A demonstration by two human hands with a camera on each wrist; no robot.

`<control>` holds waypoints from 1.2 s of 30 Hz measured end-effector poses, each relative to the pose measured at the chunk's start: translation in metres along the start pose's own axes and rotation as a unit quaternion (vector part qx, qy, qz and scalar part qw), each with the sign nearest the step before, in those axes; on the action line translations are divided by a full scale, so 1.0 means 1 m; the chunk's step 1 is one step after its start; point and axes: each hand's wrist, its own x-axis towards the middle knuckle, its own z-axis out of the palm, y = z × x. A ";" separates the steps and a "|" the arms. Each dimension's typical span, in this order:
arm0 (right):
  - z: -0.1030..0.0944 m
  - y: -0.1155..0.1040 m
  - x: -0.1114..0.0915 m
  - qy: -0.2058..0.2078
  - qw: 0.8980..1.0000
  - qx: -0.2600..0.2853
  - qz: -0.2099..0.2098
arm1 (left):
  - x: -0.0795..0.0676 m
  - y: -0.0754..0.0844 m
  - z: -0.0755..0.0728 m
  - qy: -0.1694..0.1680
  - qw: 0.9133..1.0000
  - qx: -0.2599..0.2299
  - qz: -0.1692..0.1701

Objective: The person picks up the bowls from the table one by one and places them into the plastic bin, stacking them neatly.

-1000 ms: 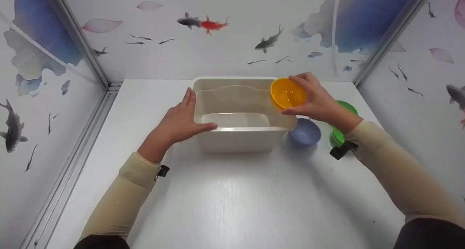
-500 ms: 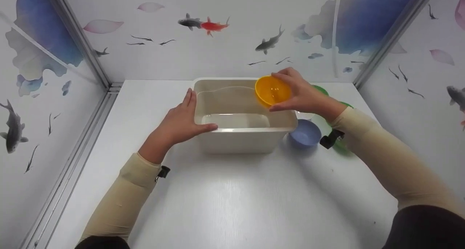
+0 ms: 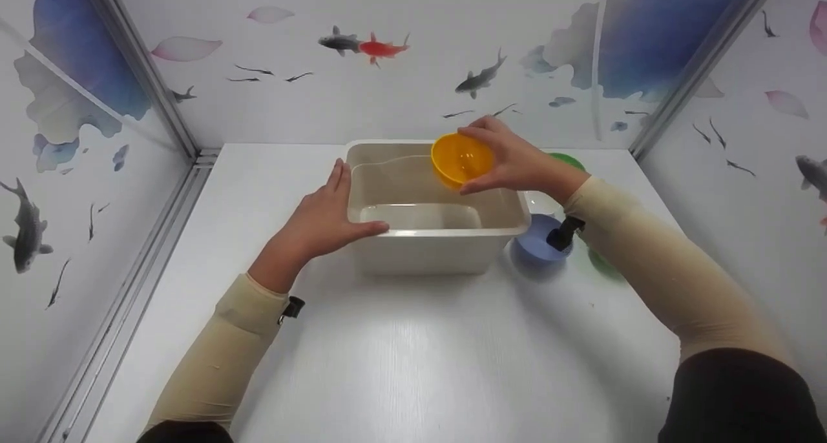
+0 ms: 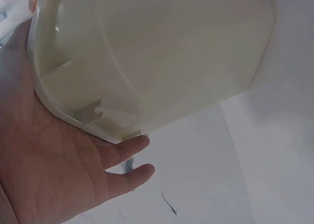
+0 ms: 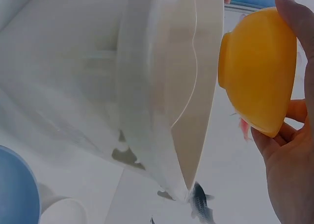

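Observation:
My right hand (image 3: 517, 162) pinches a yellow bowl (image 3: 459, 161) by its rim, thumb on one side and fingers on the other. The bowl is tilted, held above the right half of a white plastic bin (image 3: 423, 256). In the right wrist view the yellow bowl (image 5: 260, 69) shows its outer side and foot, apart from the bin. My left hand (image 3: 320, 220) rests on the bin's left end, its thumb lying along the front rim. Seen from the left wrist, the fingers (image 4: 127, 180) stretch out straight against the bin's outside (image 4: 186, 52).
Right of the bin stand a blue bowl (image 3: 536, 244), a white bowl (image 3: 544, 202) and green bowls (image 3: 568, 161), partly hidden by my right arm. The white table (image 3: 400, 352) is bounded by a printed wall (image 3: 413, 101) behind and panels at both sides.
My right hand has carried the yellow bowl leftward from the bin's right end to over its right half. My left hand has stayed on the bin.

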 end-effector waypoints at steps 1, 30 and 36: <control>0.001 0.000 0.003 -0.004 1.000 0.000 0.000 | 0.000 0.000 0.000 0.000 1.000 0.000 0.000; 0.019 -0.013 0.069 -0.022 0.999 -0.012 -0.042 | 0.002 -0.001 0.002 -0.009 1.000 0.006 -0.002; 0.027 -0.017 0.081 -0.006 0.998 -0.020 -0.062 | 0.000 0.000 0.000 -0.011 1.000 0.007 -0.004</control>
